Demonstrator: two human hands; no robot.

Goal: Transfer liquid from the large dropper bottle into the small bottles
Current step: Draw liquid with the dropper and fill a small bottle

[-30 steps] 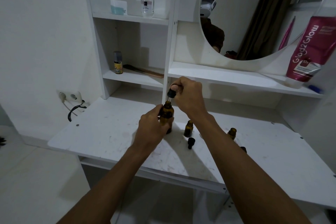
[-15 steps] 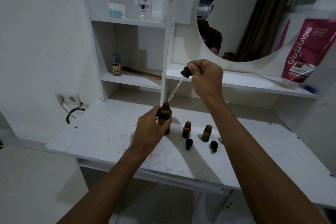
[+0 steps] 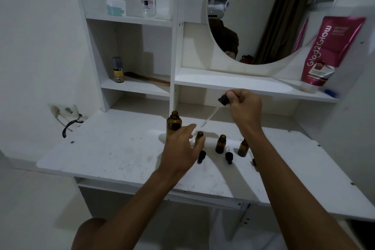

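The large amber dropper bottle [image 3: 174,123] stands uncapped on the white table [image 3: 113,154]. My left hand [image 3: 182,148] is open just right of it, fingers spread around the first small amber bottle [image 3: 199,135]. Two more small bottles [image 3: 220,144] [image 3: 243,147] stand in a row to the right, all uncapped. My right hand [image 3: 243,107] pinches the black bulb of the glass dropper [image 3: 215,112], whose tip slants down-left above the first small bottle. Two small black dropper caps [image 3: 201,156] [image 3: 228,157] lie in front of the bottles.
Behind the table rises a white shelf unit with a round mirror [image 3: 263,16]. A pink tube [image 3: 326,50] leans on the right shelf. A perfume bottle [image 3: 148,0], a small yellow bottle [image 3: 118,70] and a comb [image 3: 147,79] sit on the left shelves. A wall socket with a cable [image 3: 67,115] is at left.
My left hand let go of the large bottle and moved right to the first small bottle. My right hand carried the dropper out of the large bottle, then lowered it toward the small bottles.
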